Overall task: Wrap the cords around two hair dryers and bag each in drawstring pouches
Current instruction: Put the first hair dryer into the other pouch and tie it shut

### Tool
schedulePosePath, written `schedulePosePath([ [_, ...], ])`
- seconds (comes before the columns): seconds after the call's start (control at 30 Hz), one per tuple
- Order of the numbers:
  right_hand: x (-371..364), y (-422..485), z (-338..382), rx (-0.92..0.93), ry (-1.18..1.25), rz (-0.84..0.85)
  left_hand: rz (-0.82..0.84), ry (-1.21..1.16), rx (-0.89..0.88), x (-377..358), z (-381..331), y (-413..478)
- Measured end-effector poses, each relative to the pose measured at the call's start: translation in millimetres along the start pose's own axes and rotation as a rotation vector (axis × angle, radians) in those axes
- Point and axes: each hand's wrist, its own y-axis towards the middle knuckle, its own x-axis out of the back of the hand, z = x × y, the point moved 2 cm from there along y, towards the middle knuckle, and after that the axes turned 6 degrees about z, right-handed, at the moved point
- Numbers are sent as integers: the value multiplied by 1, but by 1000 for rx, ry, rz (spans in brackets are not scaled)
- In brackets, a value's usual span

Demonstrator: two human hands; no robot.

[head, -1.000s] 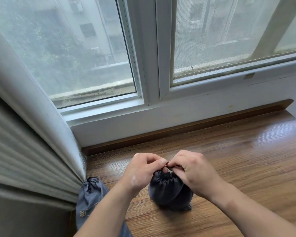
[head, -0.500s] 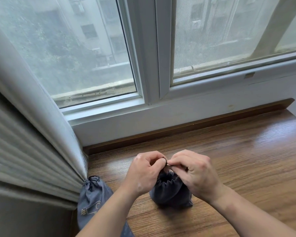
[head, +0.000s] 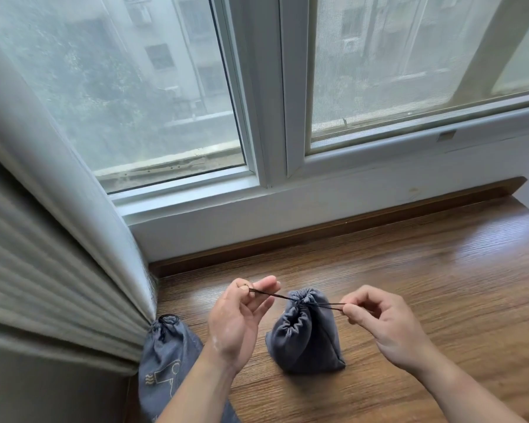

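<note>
Left hand (head: pixel 235 328) and right hand (head: pixel 388 328), together before at the middle pouch (head: pixel 306 340), now pinch its drawstring (head: pixel 275 296) pulled apart; two pouches, second pouch (head: pixel 165 355) near left.

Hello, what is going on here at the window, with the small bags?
A person is closing a grey pouch that stands on the wooden sill. The left hand and the right hand each pinch one end of its drawstring, stretched out to either side, and the neck looks gathered. A second pouch lies at the left by the curtain, its neck also drawn in. What is inside either cannot be seen.
</note>
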Motion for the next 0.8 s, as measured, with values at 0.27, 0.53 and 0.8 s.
schedulePosePath([
  [0.27, -27, 9, 39, -187, 849, 176, 82, 97, -39, -18, -9, 6],
  [0.53, -26, 1, 21, -257, 868, 152, 9, 191, -30, -8, 6, 5],
  [0.8, -5, 7, 39, -24, -142, 361, 9, 310, -91, -7, 2, 8],
])
